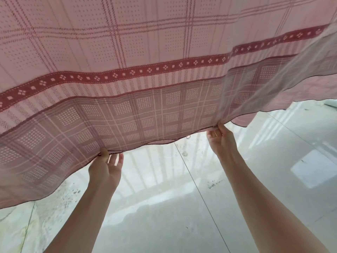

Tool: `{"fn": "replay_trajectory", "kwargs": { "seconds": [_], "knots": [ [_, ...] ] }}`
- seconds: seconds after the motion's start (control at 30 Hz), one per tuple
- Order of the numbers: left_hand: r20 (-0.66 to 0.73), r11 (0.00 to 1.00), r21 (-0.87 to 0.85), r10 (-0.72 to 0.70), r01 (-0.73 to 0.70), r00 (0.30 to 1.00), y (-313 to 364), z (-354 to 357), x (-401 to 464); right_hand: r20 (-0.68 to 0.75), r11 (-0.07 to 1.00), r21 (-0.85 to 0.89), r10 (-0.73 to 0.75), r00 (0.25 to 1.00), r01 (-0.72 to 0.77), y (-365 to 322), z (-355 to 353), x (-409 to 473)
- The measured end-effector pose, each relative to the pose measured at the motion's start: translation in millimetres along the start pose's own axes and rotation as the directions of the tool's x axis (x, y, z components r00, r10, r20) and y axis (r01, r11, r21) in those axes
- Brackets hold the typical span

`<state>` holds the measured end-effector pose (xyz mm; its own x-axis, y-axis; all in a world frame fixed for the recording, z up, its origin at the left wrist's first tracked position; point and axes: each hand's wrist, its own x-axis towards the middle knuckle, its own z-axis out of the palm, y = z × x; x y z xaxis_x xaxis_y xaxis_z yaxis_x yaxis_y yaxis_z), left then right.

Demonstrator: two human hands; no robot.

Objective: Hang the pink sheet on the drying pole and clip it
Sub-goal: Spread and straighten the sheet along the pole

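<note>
Head view: I am holding the pink sheet (145,61) up in front of me by its lower hem, both arms stretched forward. My left hand (105,168) is pinching the hem between thumb and fingers; my right hand (221,141) is pinching the same hem farther along. The sheet is spreading across the upper frame, its dark red band (127,73) running across it, above the glossy tiled floor (182,207).
</note>
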<state>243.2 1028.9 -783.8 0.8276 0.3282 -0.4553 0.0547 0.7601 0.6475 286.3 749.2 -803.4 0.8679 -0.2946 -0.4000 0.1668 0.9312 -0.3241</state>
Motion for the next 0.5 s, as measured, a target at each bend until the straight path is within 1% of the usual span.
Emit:
{"fn": "replay_trajectory", "kwargs": {
  "seconds": [0.1, 0.17, 0.27, 0.33, 0.4, 0.43, 0.5],
  "knots": [
    [0.065, 0.999, -0.026, -0.042, 0.044, 0.997, -10, 3, -2, 0.025, 0.999, -0.036, 0.026, 0.999, -0.025, 4, 1, 3],
    [0.149, 0.994, 0.031, -0.107, 0.104, 0.983, -23, 9, -11, 0.007, 0.997, -0.070, 0.038, 0.999, -0.038, 7, 4, 0],
    [0.231, 0.956, 0.171, -0.276, 0.240, 0.933, -53, 29, -28, -0.064, 0.992, -0.100, 0.070, 0.995, -0.076, 15, 7, -15],
    [0.268, 0.910, 0.245, -0.396, 0.335, 0.878, -72, 49, -41, -0.103, 0.989, -0.124, 0.073, 0.992, -0.085, 17, 7, -29],
    [0.267, 0.872, 0.293, -0.469, 0.393, 0.842, -85, 66, -51, -0.127, 0.982, -0.170, 0.057, 0.990, -0.078, 17, 6, -42],
    [0.248, 0.865, 0.300, -0.479, 0.403, 0.842, -89, 71, -54, -0.135, 0.979, -0.191, 0.049, 0.990, -0.074, 17, 6, -49],
    [0.179, 0.874, 0.265, -0.460, 0.407, 0.870, -92, 74, -55, -0.134, 0.974, -0.215, 0.039, 0.990, -0.067, 16, 5, -57]
  ]
}}
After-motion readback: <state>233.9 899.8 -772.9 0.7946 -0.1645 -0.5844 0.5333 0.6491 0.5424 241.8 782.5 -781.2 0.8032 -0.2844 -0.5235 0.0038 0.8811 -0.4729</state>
